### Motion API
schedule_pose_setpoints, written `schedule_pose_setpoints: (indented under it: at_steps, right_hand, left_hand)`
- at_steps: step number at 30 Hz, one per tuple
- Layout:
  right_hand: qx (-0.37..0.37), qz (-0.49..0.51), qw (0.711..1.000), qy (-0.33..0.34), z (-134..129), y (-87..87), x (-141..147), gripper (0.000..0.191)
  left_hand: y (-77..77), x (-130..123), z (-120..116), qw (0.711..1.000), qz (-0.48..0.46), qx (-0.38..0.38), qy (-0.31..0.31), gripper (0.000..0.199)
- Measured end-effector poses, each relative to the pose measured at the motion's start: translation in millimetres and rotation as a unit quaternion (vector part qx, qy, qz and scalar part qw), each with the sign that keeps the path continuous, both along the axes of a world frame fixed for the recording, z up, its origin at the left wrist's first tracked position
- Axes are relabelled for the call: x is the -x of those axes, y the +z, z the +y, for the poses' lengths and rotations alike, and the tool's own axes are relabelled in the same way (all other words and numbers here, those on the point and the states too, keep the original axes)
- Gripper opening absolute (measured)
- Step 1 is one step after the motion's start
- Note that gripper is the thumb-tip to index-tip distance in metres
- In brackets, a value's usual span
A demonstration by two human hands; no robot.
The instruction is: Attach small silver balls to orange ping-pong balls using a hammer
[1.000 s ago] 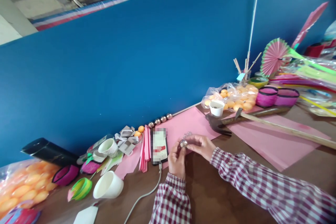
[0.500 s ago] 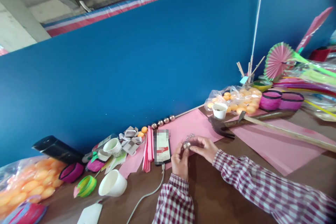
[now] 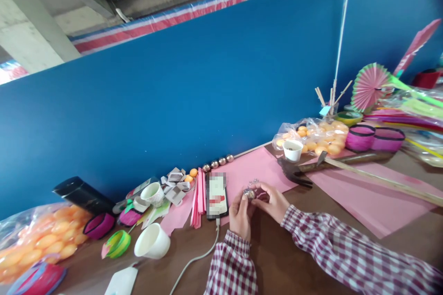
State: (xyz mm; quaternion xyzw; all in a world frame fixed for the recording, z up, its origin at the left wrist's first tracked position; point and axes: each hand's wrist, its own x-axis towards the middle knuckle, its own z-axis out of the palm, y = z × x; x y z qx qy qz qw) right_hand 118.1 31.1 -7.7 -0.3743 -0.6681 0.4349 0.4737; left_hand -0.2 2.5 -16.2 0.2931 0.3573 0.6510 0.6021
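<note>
Between my two hands is a small shiny silver ball (image 3: 248, 194), held just above the front edge of a pink paper sheet (image 3: 261, 162). The fingers of my left hand (image 3: 240, 218) close round its left and lower side, thumb at the front. My right hand (image 3: 272, 201) has thumb and forefinger curled against its right side; whether a tiny piece is pinched there is hidden. Just behind the fingers, small glittering bits (image 3: 255, 181) lie on the pink paper. Several similar silver balls (image 3: 222, 162) stand in a row by the blue wall.
Left of my hands lies a phone (image 3: 217, 198) on a white cable (image 3: 194, 260), with a white cup (image 3: 152, 241) farther left. A hammer (image 3: 294, 173) and a wooden-handled tool (image 3: 374, 176) lie to the right, before a small cup (image 3: 292, 150) and bagged orange balls (image 3: 323, 137).
The view has shifted slightly, moving the scene a little right and down. My right fingers have shifted on the silver ball, which shows more of its surface. Both hands stay at it.
</note>
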Motion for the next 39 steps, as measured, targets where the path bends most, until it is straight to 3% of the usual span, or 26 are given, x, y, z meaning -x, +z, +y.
schedule_pose_setpoints:
  at_steps: [9, 21, 34, 39]
  right_hand:
    - [-0.089, -0.067, 0.994, -0.003, -3.6, -0.8, -0.4, 0.034]
    - [-0.079, -0.065, 0.995, -0.015, -2.7, 3.4, -4.5, 0.039]
    - [-0.154, -0.072, 0.985, -0.019, -1.6, 1.6, -3.8, 0.043]
    - [-0.181, -0.09, 0.979, -0.024, -3.1, 10.3, -4.5, 0.051]
  left_hand:
    - [7.9, -0.2, -0.2, 1.0, -0.004, 0.021, 0.007, 0.03]
    - [9.7, 5.7, -1.8, 0.998, -0.033, 0.047, -0.027, 0.026]
    - [6.3, 4.2, -0.8, 0.999, -0.029, 0.021, -0.031, 0.022]
    - [7.2, 6.5, 2.7, 0.999, -0.019, 0.02, -0.038, 0.023]
